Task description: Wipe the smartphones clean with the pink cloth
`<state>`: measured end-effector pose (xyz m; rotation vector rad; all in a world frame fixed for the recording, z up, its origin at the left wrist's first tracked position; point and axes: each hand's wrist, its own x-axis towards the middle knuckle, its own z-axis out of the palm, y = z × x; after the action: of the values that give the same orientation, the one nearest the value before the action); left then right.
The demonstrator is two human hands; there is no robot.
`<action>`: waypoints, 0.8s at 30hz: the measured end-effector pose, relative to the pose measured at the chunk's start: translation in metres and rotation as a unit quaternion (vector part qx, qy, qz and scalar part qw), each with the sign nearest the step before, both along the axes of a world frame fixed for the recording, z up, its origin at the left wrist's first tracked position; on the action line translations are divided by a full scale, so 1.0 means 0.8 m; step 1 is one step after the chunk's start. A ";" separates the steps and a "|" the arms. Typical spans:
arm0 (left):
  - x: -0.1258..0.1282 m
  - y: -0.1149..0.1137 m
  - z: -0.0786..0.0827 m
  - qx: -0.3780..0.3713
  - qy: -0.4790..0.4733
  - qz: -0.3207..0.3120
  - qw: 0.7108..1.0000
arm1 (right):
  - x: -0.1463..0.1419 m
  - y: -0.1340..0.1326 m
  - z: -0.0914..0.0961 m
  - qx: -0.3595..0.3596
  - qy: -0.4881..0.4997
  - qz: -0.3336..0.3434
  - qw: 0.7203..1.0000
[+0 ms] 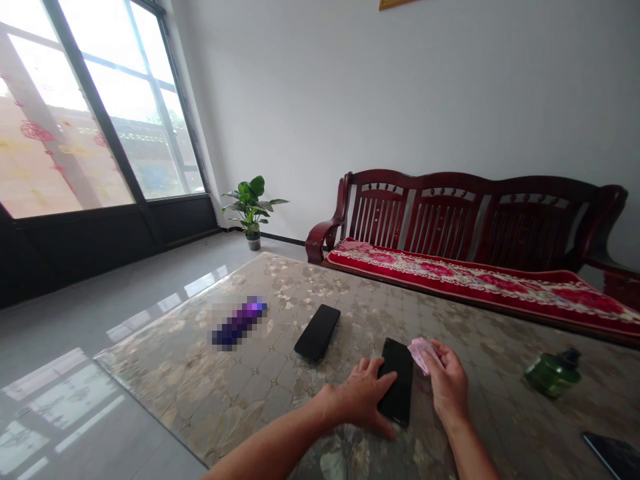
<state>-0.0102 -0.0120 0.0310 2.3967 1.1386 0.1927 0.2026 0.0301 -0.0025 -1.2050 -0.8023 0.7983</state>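
Observation:
My left hand [364, 397] reaches over a black phone [400, 393] on the patterned table, its fingers spread. Some fingertips lie on the dark screen, and the thumb is near the phone's lower edge. In my right hand [450, 383] a crumpled pink cloth [424, 355] is pinched between thumb and fingers. The cloth is just right of the phone's upper end; whether they touch I cannot tell. A second black phone [318, 332] lies farther left, dark screen upward.
A blurred-out purple object [240, 323] lies on the table [280, 280] at the left. On the right are a green pump bottle [550, 375] and another dark phone-like device [613, 457], partly cut off. Behind are a wooden bench [420, 187] and a potted plant [253, 207].

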 end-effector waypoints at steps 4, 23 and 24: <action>-0.008 0.002 -0.012 0.046 -0.018 -0.019 0.999 | 0.001 -0.004 -0.003 -0.009 -0.068 0.017 0.997; 0.002 0.006 -0.030 0.095 -0.116 0.022 0.988 | -0.029 -0.042 0.012 0.067 -0.510 0.086 0.853; 0.003 0.005 -0.030 0.095 -0.120 0.025 0.988 | -0.027 -0.046 0.014 0.066 -0.516 0.100 0.848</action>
<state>-0.0081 -0.0079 0.0068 2.4252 1.1108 0.6155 0.1810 -0.0069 0.0087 -1.4181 -1.8538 0.1758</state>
